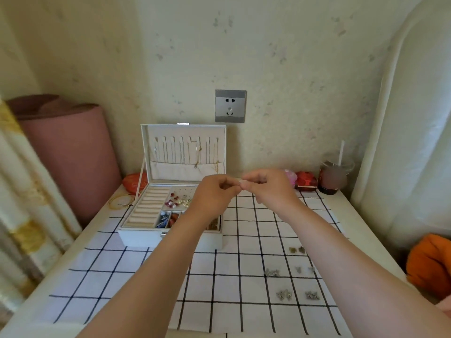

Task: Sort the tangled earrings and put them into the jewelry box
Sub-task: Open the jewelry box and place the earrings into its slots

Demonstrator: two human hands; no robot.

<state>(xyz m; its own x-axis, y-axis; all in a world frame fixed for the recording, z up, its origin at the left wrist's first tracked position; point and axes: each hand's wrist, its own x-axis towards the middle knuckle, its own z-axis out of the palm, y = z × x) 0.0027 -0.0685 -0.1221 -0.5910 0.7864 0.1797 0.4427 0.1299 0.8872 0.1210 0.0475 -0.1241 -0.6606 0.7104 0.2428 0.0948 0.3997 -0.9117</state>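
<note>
The white jewelry box (136, 236) stands open on the checked cloth, its lid upright with chains hanging inside. Its tray holds ring rolls, red and pearl earrings (176, 200) and small compartments with blue and red pieces. My left hand (214, 193) and my right hand (267, 187) are raised above the box's right side, fingertips meeting, and they pinch something tiny between them that is too small to make out. Several small metal earring clusters (284, 294) lie on the cloth at the lower right.
A white cloth with a black grid (239, 284) covers the table. Gold bangles (122, 200) and a red pouch (133, 182) lie left of the box. A cup with a straw (333, 178) and red and pink items (305, 180) stand at the back right. A wall socket (230, 106) is behind.
</note>
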